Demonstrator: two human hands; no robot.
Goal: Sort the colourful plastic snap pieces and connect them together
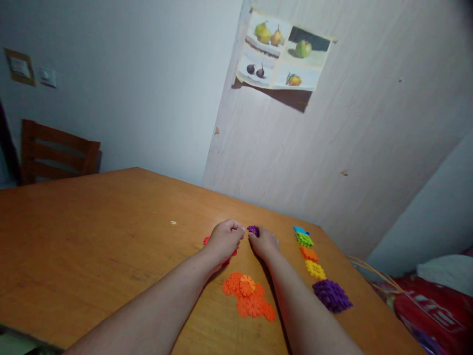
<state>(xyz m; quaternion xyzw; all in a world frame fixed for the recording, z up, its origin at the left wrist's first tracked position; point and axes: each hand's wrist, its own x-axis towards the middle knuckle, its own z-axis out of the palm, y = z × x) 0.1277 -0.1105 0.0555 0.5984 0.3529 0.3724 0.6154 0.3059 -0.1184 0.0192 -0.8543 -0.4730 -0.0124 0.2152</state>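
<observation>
My right hand (265, 242) has its fingers closed at the edge of a small purple notched plastic disc piece (253, 230), over the far part of the table. My left hand (226, 242) is just left of it, fingers curled together in a pinch; whatever is between them is hidden. Beneath my left hand lie red notched discs (206, 240), mostly covered by the hand and wrist. A loose, overlapping pile of orange notched discs (254, 306) lies flat between my forearms.
Along the right edge of the wooden table (111, 236) runs a row of blue (301, 230), green (305, 239), orange (309, 254), yellow (315, 269) and purple disc clusters (331, 296). A small pale scrap (173, 223) lies left. A chair (59, 150) stands behind; a red bag (432, 310) is at right.
</observation>
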